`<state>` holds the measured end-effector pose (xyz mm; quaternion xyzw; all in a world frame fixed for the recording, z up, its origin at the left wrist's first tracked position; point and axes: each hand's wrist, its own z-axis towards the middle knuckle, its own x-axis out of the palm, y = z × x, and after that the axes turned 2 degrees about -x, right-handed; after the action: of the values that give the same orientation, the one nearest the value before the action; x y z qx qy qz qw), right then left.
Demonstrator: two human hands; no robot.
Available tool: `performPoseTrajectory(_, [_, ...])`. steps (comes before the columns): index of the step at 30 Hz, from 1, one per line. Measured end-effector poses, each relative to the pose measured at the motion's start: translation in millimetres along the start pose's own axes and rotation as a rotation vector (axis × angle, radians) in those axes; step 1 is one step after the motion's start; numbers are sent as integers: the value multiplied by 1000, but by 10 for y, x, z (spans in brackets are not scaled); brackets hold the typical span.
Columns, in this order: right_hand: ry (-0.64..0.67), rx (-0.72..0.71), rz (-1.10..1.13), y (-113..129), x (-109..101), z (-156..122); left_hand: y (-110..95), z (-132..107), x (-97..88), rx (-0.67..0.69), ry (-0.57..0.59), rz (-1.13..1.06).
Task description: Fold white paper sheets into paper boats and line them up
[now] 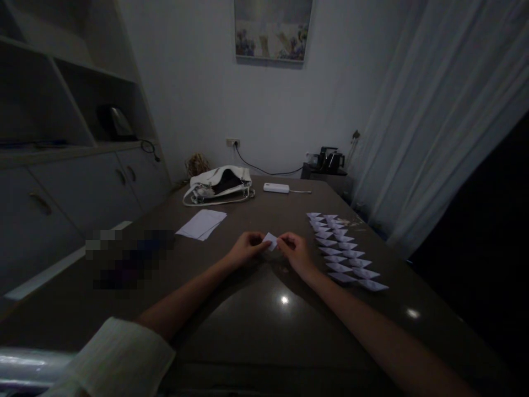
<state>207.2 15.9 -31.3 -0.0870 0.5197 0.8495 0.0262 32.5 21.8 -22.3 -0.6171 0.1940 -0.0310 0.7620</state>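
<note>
Between my two hands, above the middle of the brown table (248, 331), is a small folded piece of white paper (270, 241), turned so that it looks like a diamond. My left hand (249, 248) pinches its left side between thumb and fingers. On the other side, my right hand (295, 251) grips the right edge with its fingertips. To the right stand folded paper boats (339, 245), several in each of two rows running away from me. A small stack of white paper sheets (202, 224) lies to the left, beyond my left hand.
A white handbag (221, 184) lies open at the table's far side, with a white power bank (276, 188) and its short strap to its right. A blurred-out patch (132, 262) covers something at the left. A sheer curtain (397, 110) hangs at the right.
</note>
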Motion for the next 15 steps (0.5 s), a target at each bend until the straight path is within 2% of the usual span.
performPoseTrajectory(9, [34, 56, 52, 65, 16, -24, -63, -16, -4, -11, -35, -143])
performPoseTrajectory(15, [34, 85, 91, 55, 19, -20, -80, -15, -5, -16, -51, -159])
